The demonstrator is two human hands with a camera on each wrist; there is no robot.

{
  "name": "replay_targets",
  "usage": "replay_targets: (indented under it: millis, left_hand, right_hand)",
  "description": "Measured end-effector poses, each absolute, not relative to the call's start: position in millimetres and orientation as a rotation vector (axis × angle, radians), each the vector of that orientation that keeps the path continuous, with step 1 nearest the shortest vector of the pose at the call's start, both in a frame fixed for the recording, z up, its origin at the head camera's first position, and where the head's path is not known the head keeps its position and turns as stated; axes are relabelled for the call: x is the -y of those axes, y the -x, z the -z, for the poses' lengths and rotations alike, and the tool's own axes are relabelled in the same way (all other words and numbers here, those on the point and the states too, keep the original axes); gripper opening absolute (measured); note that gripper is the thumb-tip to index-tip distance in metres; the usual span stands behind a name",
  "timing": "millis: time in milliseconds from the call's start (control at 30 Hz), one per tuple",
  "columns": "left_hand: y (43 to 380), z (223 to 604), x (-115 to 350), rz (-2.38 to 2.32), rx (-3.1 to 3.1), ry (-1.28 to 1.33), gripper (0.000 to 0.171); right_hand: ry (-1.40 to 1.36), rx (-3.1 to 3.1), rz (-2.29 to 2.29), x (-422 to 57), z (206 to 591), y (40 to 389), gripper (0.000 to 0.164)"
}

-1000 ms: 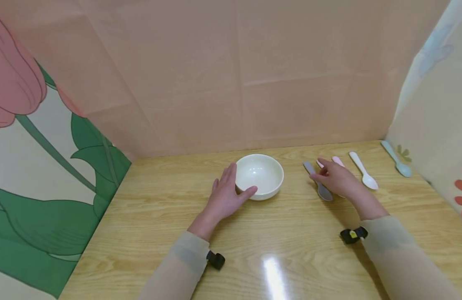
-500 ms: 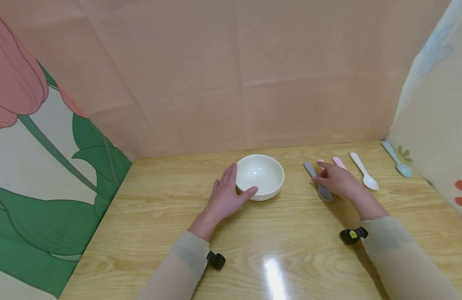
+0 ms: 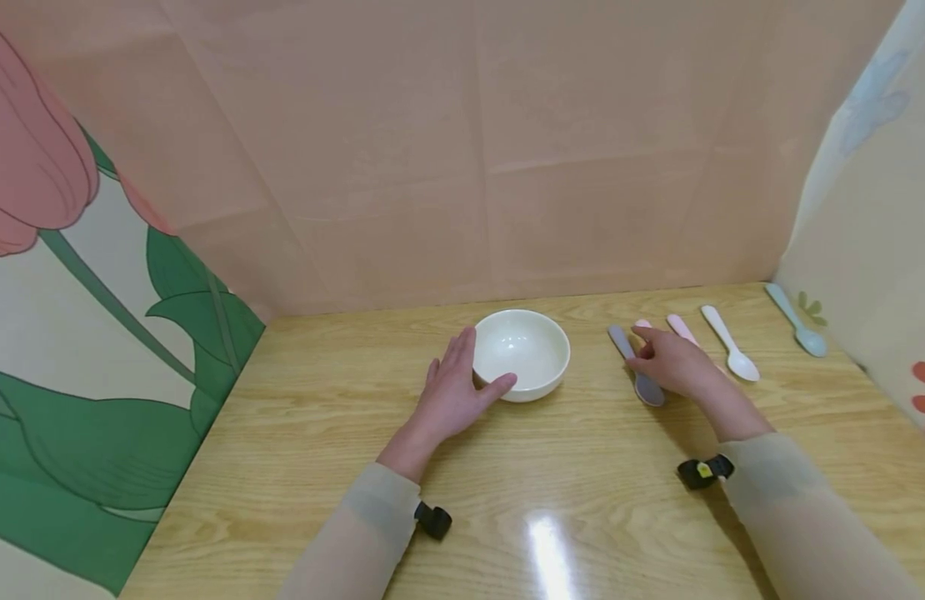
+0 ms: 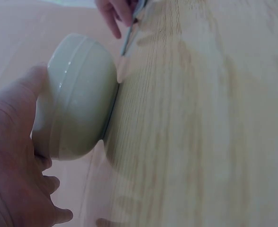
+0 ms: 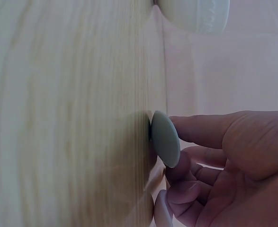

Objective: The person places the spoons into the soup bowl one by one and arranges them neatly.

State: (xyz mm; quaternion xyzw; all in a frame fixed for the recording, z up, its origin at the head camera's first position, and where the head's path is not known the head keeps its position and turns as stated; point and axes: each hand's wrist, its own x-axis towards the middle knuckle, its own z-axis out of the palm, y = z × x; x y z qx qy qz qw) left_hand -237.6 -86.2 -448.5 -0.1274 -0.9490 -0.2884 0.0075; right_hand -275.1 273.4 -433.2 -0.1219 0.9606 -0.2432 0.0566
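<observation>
In the head view a white bowl point(image 3: 524, 358) stands on the wooden table. My left hand point(image 3: 453, 387) holds its left side, the thumb on the near rim and the fingers along the far left; the left wrist view shows the thumb at the bowl's point(image 4: 82, 99) rim. To the right, my right hand point(image 3: 676, 364) pinches the handle of a grey spoon point(image 3: 648, 392). In the right wrist view the spoon's point(image 5: 165, 139) rounded head hides part of the thumb and fingers. A pink spoon point(image 3: 642, 323) lies partly hidden behind this hand.
Right of the grey spoon lie another pink spoon point(image 3: 680, 327), a white spoon point(image 3: 731, 343) and a light blue spoon point(image 3: 796, 321). A pinkish backdrop point(image 3: 477, 167) rises behind the table point(image 3: 342, 375), with patterned panels at both sides.
My right hand has shifted slightly, and the grey spoon's head has turned a little to the left. More of the second pink spoon shows. The left hand and bowl stay put.
</observation>
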Motion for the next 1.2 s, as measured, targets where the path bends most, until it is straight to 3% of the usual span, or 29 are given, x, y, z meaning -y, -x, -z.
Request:
replay_targets:
  millis: [1200]
  left_hand:
    - [238,450,85,0.89,2.96,0.391,0.112]
  right_hand:
    - [0.389,-2.865,1.12,-254,418,264,0.07]
